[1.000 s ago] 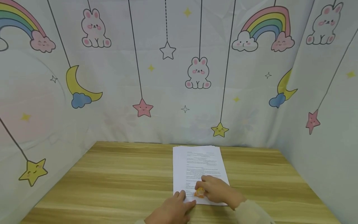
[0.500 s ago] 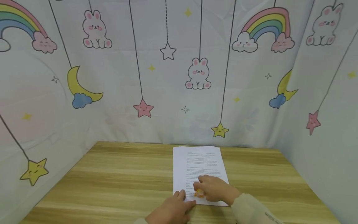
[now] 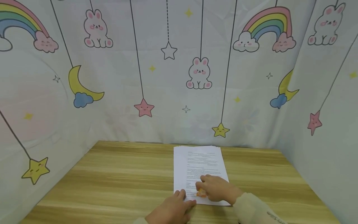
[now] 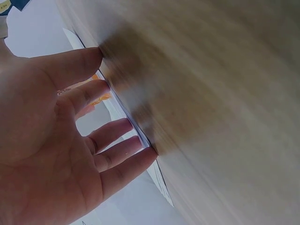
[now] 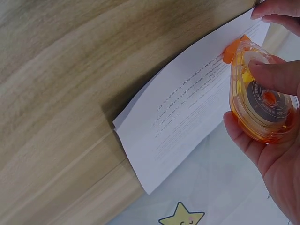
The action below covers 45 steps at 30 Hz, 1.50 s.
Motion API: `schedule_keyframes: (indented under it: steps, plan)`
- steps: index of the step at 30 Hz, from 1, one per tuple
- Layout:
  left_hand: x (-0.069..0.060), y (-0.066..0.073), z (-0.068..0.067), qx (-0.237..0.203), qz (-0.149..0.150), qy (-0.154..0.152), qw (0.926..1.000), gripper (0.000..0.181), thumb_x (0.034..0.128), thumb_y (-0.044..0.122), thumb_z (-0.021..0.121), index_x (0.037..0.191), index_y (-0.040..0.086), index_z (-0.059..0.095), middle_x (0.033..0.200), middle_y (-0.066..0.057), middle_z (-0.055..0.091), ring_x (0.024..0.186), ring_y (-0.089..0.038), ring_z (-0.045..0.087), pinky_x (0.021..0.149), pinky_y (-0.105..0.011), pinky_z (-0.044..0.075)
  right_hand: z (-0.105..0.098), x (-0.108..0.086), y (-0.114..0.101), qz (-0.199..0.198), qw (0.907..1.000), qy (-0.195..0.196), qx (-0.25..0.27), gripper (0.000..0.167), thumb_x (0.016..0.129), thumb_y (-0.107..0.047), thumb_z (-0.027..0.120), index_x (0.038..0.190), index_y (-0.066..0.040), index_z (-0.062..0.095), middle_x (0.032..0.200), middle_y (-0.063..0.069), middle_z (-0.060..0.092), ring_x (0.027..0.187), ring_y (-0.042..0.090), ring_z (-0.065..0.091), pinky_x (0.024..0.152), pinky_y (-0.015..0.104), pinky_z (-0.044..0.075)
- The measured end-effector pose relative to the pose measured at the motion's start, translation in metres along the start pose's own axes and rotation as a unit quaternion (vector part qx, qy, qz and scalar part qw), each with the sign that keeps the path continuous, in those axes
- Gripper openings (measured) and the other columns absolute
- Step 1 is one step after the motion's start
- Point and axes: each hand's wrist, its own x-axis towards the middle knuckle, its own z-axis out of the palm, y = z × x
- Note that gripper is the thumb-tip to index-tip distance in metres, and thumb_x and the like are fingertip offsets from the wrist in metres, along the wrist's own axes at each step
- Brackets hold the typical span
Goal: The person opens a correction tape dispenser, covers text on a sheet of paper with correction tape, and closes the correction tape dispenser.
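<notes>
An orange, see-through correction tape [image 5: 262,98] is gripped in my right hand [image 3: 216,188], between thumb and fingers. Its orange tip [image 5: 231,49] meets the lower printed lines of a stack of white paper [image 3: 181,161]. In the head view most of the correction tape is behind my fingers. My left hand [image 3: 171,209] rests with extended fingers at the stack's near left corner. The left wrist view shows the left hand [image 4: 61,122] from the palm side, fingertips at the paper's edge and nothing in its grasp.
The stack lies on a wood-grain table [image 3: 126,180], its far end close to the back curtain [image 3: 162,93]. Curtains printed with rabbits, stars and rainbows enclose the left, back and right sides.
My right hand and the correction tape shift slightly left, then a little to the right along the lower lines. The left hand stays in place on the paper.
</notes>
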Motion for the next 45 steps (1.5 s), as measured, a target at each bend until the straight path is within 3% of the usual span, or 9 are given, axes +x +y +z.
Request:
schedule_keyframes:
  steps: [6,18,23,30,38,45]
  plan:
    - [0.001,-0.001,0.000,-0.001,-0.002,-0.010,0.9999,0.043,0.0799,0.036,0.065,0.122,0.035,0.057,0.098,-0.001,0.048,0.079,-0.012,0.039,0.064,-0.023,0.041,0.000,-0.003,0.004,0.004,1.0000,0.000,0.007,0.028,0.074,-0.008,0.065,0.093,-0.026,0.057,0.081,-0.008,0.050,0.069,0.007,0.048,0.061,0.023,0.043]
    - [0.000,-0.003,-0.002,-0.008,0.005,-0.002,1.0000,0.042,0.0809,0.035,0.065,0.122,0.033,0.058,0.096,-0.001,0.047,0.078,-0.011,0.038,0.065,-0.022,0.040,-0.003,-0.009,0.008,0.004,0.9999,-0.006,0.014,0.027,0.076,-0.006,0.064,0.093,-0.026,0.057,0.080,-0.009,0.047,0.069,0.007,0.045,0.061,0.022,0.041]
    - [0.000,-0.002,-0.003,-0.020,-0.008,-0.006,0.9998,0.040,0.0804,0.034,0.066,0.120,0.035,0.059,0.094,0.000,0.047,0.077,-0.011,0.038,0.065,-0.022,0.040,-0.002,-0.013,0.009,-0.006,0.9998,-0.002,0.018,0.022,0.078,-0.008,0.062,0.092,-0.025,0.057,0.079,-0.009,0.048,0.070,0.007,0.047,0.064,0.023,0.042]
    - [0.002,0.000,-0.002,-0.051,-0.037,-0.030,0.9975,0.041,0.0805,0.032,0.066,0.121,0.037,0.058,0.098,0.002,0.047,0.081,-0.010,0.038,0.067,-0.022,0.041,0.002,-0.019,0.014,-0.021,0.9992,0.033,0.003,0.016,0.078,-0.013,0.065,0.088,-0.024,0.058,0.077,-0.008,0.050,0.071,0.010,0.052,0.064,0.023,0.044]
    - [0.001,-0.001,0.001,-0.024,-0.019,-0.016,0.9994,0.040,0.0799,0.037,0.066,0.120,0.036,0.059,0.096,0.001,0.047,0.081,-0.011,0.040,0.068,-0.022,0.042,0.002,-0.025,0.017,-0.019,0.9993,0.024,0.020,0.022,0.076,-0.008,0.065,0.089,-0.024,0.058,0.076,-0.009,0.048,0.069,0.007,0.048,0.064,0.022,0.042]
    - [0.001,0.001,-0.004,-0.046,-0.036,-0.027,0.9979,0.041,0.0803,0.035,0.066,0.121,0.036,0.058,0.098,0.001,0.047,0.083,-0.011,0.040,0.069,-0.023,0.042,0.002,-0.029,0.022,-0.015,0.9996,0.015,0.017,0.015,0.080,-0.014,0.065,0.088,-0.025,0.058,0.078,-0.009,0.048,0.070,0.007,0.047,0.064,0.022,0.042]
